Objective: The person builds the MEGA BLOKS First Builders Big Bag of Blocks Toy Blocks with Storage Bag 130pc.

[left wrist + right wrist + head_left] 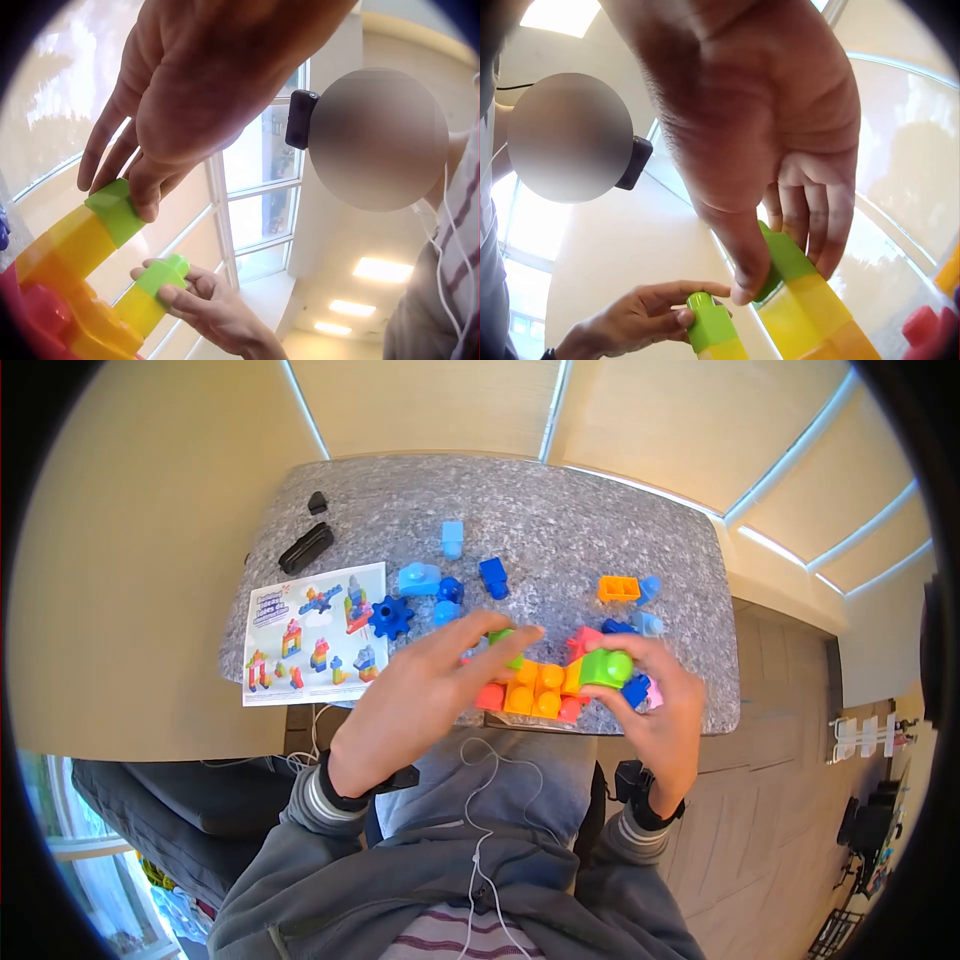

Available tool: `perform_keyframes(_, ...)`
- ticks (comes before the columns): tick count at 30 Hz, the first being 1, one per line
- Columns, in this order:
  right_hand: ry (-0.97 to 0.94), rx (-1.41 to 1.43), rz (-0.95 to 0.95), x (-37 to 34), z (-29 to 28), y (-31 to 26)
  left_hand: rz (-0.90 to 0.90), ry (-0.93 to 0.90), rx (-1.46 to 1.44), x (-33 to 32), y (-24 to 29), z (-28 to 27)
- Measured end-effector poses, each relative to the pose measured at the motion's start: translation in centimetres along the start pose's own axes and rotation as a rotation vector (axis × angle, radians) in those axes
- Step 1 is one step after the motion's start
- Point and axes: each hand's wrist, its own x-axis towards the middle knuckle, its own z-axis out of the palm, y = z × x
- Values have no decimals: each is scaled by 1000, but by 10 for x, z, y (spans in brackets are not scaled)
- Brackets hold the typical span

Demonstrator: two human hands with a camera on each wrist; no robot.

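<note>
In the head view a block build with orange blocks (533, 691) over red ones stands near the table's front edge. My left hand (425, 685) pinches a green block (118, 211) between thumb and fingers; it sits on a yellow block (76, 241). My right hand (665, 705) pinches another green block (605, 668) on the build's right side, its round stud showing. In the right wrist view this green block (786, 259) is on top of a yellow block (806, 307). The build's lower part is partly hidden by my hands in the head view.
A printed picture sheet (315, 635) lies at the left, with a black case (306, 548) behind it. Loose blue pieces, including a gear (391, 617), lie behind the build. An upturned orange block (619, 589) and a pink piece (655, 693) are at the right.
</note>
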Motion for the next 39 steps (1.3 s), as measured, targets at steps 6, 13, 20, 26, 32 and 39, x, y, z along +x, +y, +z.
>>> perform_keyframes(6,-61,135,162,-2,6,8,-27,32,84,-4,12,6)
perform_keyframes(13,-19,147,147,-6,6,12,-115,-32,32,-7,-5,24)
perform_keyframes(20,50,43,127,22,-3,76,-241,10,-173,-20,-11,30)
perform_keyframes(26,45,-305,-3,58,17,136,-104,89,-23,-34,-12,28)
perform_keyframes(32,-64,-261,-7,55,31,140,-142,72,-35,-42,-8,14)
perform_keyframes(39,-41,-416,-79,48,25,138,-110,101,-34,-39,-2,13)
